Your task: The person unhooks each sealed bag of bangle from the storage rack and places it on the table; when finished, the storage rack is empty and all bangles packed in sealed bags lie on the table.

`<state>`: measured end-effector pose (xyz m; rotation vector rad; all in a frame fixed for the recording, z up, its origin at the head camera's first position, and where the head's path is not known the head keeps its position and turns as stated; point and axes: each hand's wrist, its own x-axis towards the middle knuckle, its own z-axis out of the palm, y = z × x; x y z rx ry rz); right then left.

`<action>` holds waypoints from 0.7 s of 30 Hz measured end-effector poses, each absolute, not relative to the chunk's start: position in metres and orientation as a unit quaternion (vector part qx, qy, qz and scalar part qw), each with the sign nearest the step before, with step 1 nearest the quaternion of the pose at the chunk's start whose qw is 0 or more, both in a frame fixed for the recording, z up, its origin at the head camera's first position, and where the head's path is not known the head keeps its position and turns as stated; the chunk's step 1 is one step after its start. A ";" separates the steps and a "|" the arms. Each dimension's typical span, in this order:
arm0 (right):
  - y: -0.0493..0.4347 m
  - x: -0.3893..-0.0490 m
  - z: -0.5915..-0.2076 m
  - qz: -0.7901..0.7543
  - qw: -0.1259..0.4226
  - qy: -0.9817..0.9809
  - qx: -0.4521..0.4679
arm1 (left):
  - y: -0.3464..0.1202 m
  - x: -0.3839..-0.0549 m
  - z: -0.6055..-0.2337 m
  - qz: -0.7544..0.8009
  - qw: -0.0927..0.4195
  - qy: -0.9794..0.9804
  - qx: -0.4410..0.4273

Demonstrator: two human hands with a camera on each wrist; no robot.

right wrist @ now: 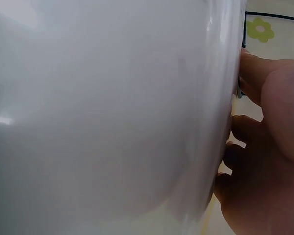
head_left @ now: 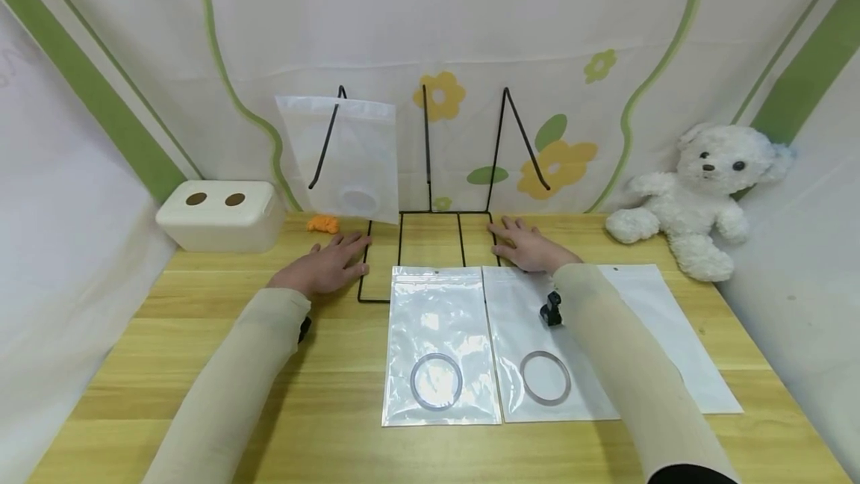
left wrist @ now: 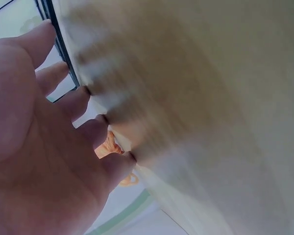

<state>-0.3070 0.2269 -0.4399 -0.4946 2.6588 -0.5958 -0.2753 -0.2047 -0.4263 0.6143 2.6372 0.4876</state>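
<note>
A black wire rack (head_left: 446, 212) with upright hooks stands at the back of the table. From its left hook hangs a white zip bag (head_left: 369, 144) with a faint round shape low down. My left hand (head_left: 324, 265) rests with spread fingers at the left side of the rack's base, fingertips by the wire. On the opposite side, my right hand (head_left: 529, 246) lies palm down with its fingers by the base wire. In front lie a zip bag (head_left: 437, 320) showing a ring and a second ringed bag (head_left: 507, 349), partly under the right forearm. Neither hand holds anything.
Another white bag (head_left: 678, 342) lies right of the right forearm. An orange small object (head_left: 323, 224) sits near the left hand, beside a white box (head_left: 222, 234) with two holes. A white teddy bear (head_left: 705, 200) sits at the back right against the cloth wall.
</note>
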 end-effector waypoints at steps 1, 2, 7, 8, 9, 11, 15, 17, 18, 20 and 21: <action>0.227 -0.306 -0.440 -0.214 0.185 0.943 -0.177 | -0.206 -0.276 -0.426 0.182 0.195 0.939 0.216; 0.227 -0.306 -0.440 -0.215 0.185 0.942 -0.178 | -0.207 -0.276 -0.425 0.191 0.194 0.938 0.214; 0.227 -0.306 -0.440 -0.215 0.186 0.941 -0.184 | -0.217 -0.276 -0.416 0.226 0.172 0.939 0.193; 0.227 -0.306 -0.440 -0.214 0.186 0.941 -0.184 | -0.219 -0.276 -0.413 0.230 0.158 0.941 0.191; 0.227 -0.307 -0.440 -0.214 0.187 0.941 -0.183 | -0.221 -0.276 -0.410 0.235 0.145 0.943 0.188; 0.227 -0.308 -0.441 -0.213 0.188 0.942 -0.179 | -0.224 -0.276 -0.404 0.254 0.113 0.943 0.181; 0.228 -0.309 -0.441 -0.214 0.191 0.942 -0.173 | -0.230 -0.274 -0.387 0.310 0.043 0.935 0.168; 0.227 -0.309 -0.441 -0.215 0.191 0.942 -0.172 | -0.233 -0.272 -0.377 0.334 0.007 0.929 0.158; 0.227 -0.310 -0.442 -0.216 0.190 0.942 -0.171 | -0.234 -0.272 -0.371 0.343 -0.011 0.927 0.151; 0.227 -0.311 -0.443 -0.215 0.190 0.943 -0.171 | -0.236 -0.271 -0.360 0.356 -0.051 0.923 0.138; 0.226 -0.311 -0.443 -0.215 0.190 0.943 -0.171 | -0.237 -0.271 -0.355 0.361 -0.074 0.920 0.134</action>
